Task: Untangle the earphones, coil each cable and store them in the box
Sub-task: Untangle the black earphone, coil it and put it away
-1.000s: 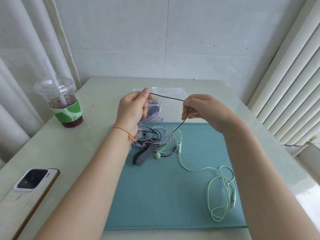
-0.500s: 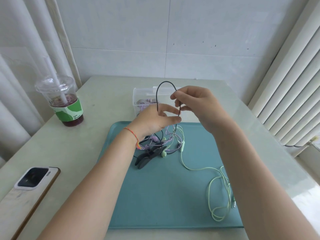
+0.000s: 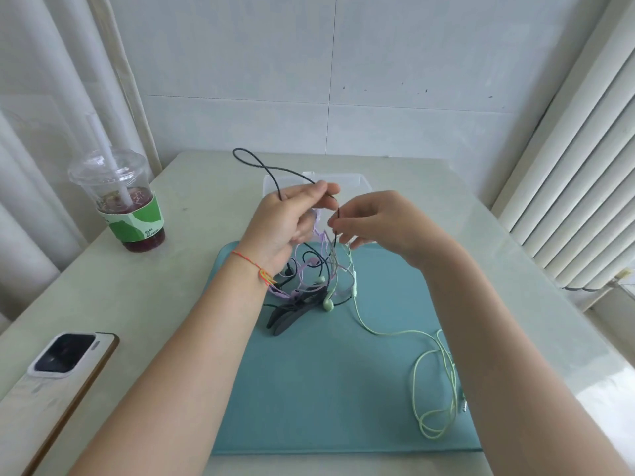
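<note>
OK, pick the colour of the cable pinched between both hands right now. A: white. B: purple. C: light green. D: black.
D: the left hand and right hand both pinch the black cable, which loops up above the left hand, while the light green cable trails loose on the teal mat.

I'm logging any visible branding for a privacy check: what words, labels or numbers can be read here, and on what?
Small white print on the green sleeve of the drink cup: too small and blurred to read for certain.
Phone: no text visible on its back.
Box, mat, earphones: no writing.
</note>
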The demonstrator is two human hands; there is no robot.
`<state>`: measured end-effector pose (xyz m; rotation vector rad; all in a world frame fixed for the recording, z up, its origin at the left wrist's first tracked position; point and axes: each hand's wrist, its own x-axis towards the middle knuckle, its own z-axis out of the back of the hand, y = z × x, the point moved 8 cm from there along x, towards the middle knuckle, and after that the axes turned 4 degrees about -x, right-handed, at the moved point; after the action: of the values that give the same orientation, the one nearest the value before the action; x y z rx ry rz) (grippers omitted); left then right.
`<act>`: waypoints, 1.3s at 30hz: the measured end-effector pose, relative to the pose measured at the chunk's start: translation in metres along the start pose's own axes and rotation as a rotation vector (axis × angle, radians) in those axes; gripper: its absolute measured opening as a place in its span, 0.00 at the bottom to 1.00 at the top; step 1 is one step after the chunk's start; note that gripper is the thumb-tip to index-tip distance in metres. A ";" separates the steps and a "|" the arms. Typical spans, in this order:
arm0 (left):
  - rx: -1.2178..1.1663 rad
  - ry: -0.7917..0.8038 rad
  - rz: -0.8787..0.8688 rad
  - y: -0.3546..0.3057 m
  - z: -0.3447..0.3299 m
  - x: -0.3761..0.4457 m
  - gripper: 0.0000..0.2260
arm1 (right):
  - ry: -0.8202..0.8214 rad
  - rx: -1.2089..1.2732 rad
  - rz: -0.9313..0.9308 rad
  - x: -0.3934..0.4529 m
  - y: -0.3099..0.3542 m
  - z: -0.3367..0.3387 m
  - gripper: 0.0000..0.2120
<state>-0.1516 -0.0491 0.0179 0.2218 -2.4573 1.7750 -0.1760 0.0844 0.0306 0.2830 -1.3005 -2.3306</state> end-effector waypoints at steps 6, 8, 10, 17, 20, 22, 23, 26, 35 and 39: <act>-0.232 -0.022 -0.007 -0.004 0.004 0.002 0.10 | 0.111 -0.274 -0.023 -0.004 -0.006 -0.005 0.05; -0.079 -0.043 -0.002 -0.001 0.007 0.003 0.08 | 0.018 -0.243 0.002 -0.002 -0.003 0.005 0.05; 0.144 -0.023 0.043 0.008 0.005 0.001 0.08 | -0.041 -0.149 0.020 -0.001 0.001 0.012 0.06; 0.436 0.084 0.222 0.024 -0.007 -0.008 0.04 | -0.229 -0.009 0.022 -0.003 0.000 0.037 0.07; 0.517 0.079 0.184 0.023 -0.008 -0.007 0.07 | -0.212 0.112 0.052 -0.005 0.003 0.037 0.07; 0.555 0.096 0.148 0.025 -0.009 -0.004 0.10 | -0.172 0.164 0.056 -0.004 0.005 0.032 0.07; 0.569 0.088 0.138 0.025 -0.008 -0.003 0.11 | -0.162 0.163 0.057 -0.004 0.006 0.030 0.08; 0.595 0.035 0.155 0.028 -0.001 -0.001 0.07 | -0.249 0.170 0.059 -0.004 0.005 0.039 0.05; 0.359 -0.175 0.200 0.027 0.019 0.002 0.06 | -0.284 0.142 0.065 -0.006 0.009 0.039 0.07; 0.610 -0.246 0.220 0.029 0.034 0.004 0.07 | -0.320 0.223 0.051 -0.010 0.009 0.047 0.08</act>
<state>-0.1604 -0.0726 -0.0188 0.2309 -2.0606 2.7069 -0.1832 0.1206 0.0630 -0.0594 -1.7030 -2.2534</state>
